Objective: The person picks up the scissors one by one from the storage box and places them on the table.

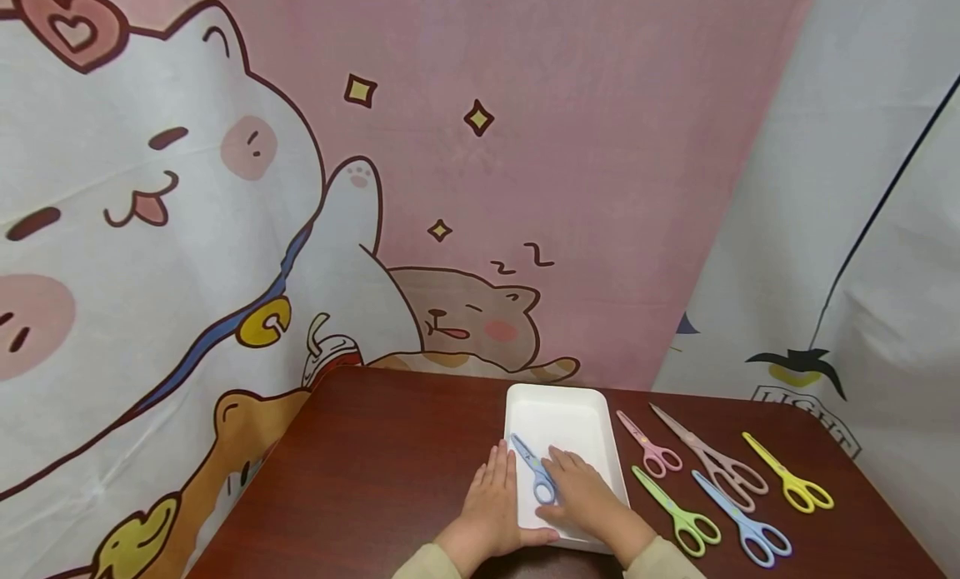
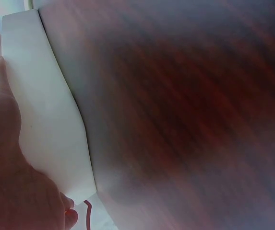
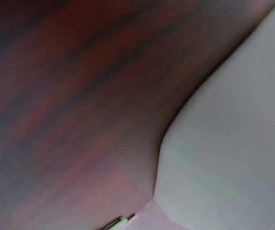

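Observation:
A pair of light blue scissors [image 1: 534, 469] lies slantwise in a white rectangular tray [image 1: 558, 400], its blades pointing away and its handle loops nearer me. My left hand [image 1: 491, 506] rests against the tray's left rim with fingers extended forward and thumb along the near end. Seen from the left wrist, that hand [image 2: 12, 158] lies along the tray's outer side wall [image 2: 51, 110]. My right hand [image 1: 585, 497] is over the tray, just right of the scissors, fingers loosely extended and thumb close to the loops; whether it touches them is unclear. The right wrist view shows the tray wall [image 3: 228, 148] but no hand.
Right of the tray lie pink scissors [image 1: 645, 446], large pale pink scissors [image 1: 705, 452], yellow scissors [image 1: 783, 475], green scissors [image 1: 671, 508] and another blue pair [image 1: 738, 516]. They rest on a dark reddish wooden table [image 1: 375, 471]. A cartoon-printed curtain [image 1: 600, 187] hangs behind.

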`<state>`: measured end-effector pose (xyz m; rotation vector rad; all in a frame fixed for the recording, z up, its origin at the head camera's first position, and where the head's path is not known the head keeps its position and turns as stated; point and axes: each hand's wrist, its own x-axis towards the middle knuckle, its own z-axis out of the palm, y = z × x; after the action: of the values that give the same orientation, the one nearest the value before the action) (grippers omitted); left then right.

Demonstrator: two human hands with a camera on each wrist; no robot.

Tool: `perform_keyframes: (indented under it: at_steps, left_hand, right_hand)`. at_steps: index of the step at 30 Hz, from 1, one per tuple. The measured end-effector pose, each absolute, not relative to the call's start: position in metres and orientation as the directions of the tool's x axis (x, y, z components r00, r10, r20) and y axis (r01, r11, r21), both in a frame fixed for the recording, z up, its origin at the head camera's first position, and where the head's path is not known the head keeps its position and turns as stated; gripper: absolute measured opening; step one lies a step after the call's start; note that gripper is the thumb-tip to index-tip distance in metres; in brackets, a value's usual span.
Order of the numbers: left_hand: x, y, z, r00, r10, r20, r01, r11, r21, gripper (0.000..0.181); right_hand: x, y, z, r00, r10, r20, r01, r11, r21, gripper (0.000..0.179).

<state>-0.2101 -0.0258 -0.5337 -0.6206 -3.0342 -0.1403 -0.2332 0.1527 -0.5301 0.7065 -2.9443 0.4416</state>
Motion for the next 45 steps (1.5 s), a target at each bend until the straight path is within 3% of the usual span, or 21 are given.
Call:
perform_keyframes:
  at_steps: [9,18,30,39,45]
  left_hand:
    - [-0.212,-0.025,-0.538,-0.919,0.387,0.081,0.392,0.917,0.068,0.131]
    - [-0.212,-0.025,-0.538,-0.918,0.388,0.081,0.393,0.917,0.062,0.130]
    - [-0.212,-0.025,-0.537,-0.923,0.378,0.074,0.383,0.920,0.083,0.129]
    - [-0.212,-0.024,-0.539,-0.923,0.375,0.086,0.381,0.922,0.068,0.129]
    - [-0.212,-0.024,-0.538,-0.925,0.371,0.080,0.376,0.924,0.062,0.131]
  right_hand:
    - [-0.236,0.150,-0.529,-0.909,-0.369,0.191,-0.409,0.877,-0.252,0.059]
    - [-0.238,0.147,-0.528,-0.925,-0.332,0.186,-0.374,0.882,-0.287,0.059]
    - [-0.241,0.149,-0.518,-0.974,-0.210,0.083,-0.225,0.900,-0.373,0.054]
    - [-0.243,0.158,-0.515,-0.952,-0.146,0.268,-0.248,0.881,-0.402,0.053]
    - [-0.244,0.162,-0.514,-0.934,-0.139,0.328,-0.269,0.879,-0.394,0.055]
